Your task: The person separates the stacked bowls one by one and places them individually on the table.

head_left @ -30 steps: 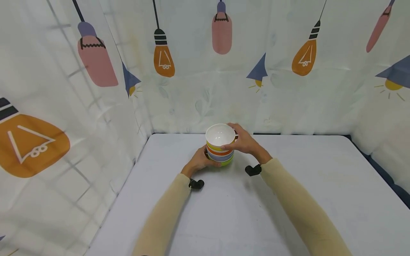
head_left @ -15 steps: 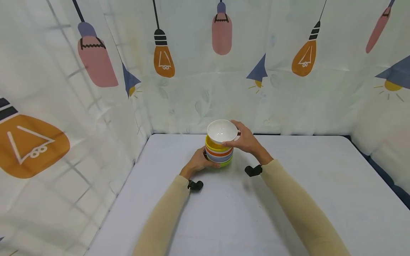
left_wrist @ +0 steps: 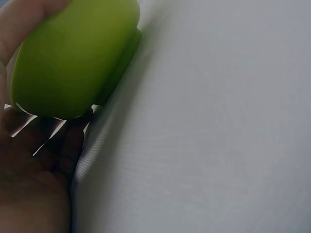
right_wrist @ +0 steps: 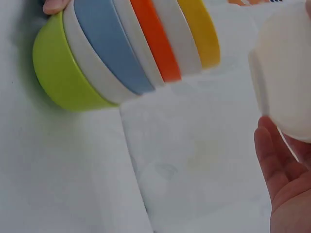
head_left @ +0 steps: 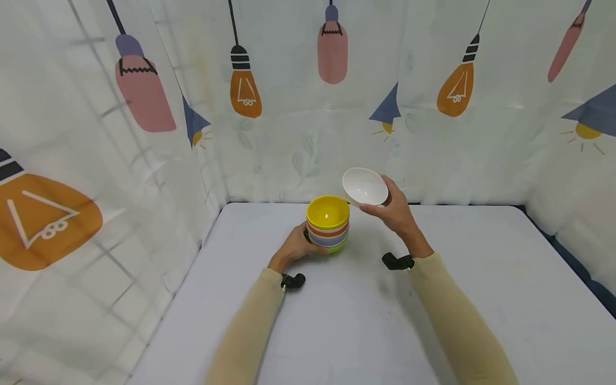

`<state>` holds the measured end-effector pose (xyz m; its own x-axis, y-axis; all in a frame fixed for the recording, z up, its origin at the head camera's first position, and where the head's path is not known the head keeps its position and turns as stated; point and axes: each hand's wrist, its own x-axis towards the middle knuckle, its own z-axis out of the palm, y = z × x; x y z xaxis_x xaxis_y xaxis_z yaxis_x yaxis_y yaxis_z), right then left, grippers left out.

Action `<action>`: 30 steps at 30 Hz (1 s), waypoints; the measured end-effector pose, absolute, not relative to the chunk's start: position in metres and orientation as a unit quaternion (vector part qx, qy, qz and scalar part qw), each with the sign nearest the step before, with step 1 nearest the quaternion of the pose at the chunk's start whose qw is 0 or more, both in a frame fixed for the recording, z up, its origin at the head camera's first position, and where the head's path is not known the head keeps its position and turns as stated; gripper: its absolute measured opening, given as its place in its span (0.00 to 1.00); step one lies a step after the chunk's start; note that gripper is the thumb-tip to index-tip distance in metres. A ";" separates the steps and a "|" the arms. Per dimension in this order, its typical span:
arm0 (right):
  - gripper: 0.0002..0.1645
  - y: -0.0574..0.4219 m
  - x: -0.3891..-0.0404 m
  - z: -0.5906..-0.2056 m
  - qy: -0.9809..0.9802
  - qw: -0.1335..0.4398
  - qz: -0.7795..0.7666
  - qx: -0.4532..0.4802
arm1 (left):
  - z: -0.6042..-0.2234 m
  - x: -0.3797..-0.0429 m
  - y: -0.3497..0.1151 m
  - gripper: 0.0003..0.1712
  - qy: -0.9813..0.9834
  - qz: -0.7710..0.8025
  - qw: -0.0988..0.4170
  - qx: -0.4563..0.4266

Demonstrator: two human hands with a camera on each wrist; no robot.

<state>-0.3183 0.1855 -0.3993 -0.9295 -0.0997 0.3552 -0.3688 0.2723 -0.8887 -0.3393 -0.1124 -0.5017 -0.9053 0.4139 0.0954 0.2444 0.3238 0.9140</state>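
Note:
A stack of nested bowls (head_left: 328, 227) stands on the table, with a yellow bowl (head_left: 329, 211) on top and a green bowl (left_wrist: 80, 53) at the bottom. Blue, orange and white bands (right_wrist: 124, 43) show between them in the right wrist view. My left hand (head_left: 297, 245) grips the base of the stack, its thumb across the near side of the green bowl. To the right of the stack and above it, my right hand (head_left: 394, 209) holds a white bowl (head_left: 364, 187) by its right side, tilted. The white bowl is apart from the stack.
A white table (head_left: 370, 331) lies under the hands. Behind it and at the left hangs a pale curtain (head_left: 284, 139) printed with lamps. Black wrist cameras are strapped at both cuffs.
My right hand has lifted the white bowl out of the stack's top and carried it up and right, uncovering the yellow bowl. My left hand has stayed at the stack's base.

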 end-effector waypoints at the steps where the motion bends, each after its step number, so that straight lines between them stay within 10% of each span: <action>1: 0.54 0.190 -0.317 -0.401 -0.790 0.119 0.585 0.139 | -0.502 -0.339 -0.113 0.50 0.807 0.548 0.077 0.204; 30: 0.72 0.314 -0.307 -0.470 -0.840 0.106 0.517 -0.123 | -0.506 -0.331 -0.121 0.52 0.786 0.581 0.095 0.191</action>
<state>-0.3068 0.3145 -0.4698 -0.9470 0.3171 0.0513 0.0969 0.4342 -0.8956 -0.3313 -0.1214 -0.5056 -0.9091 0.4103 0.0722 0.1892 0.2522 0.9490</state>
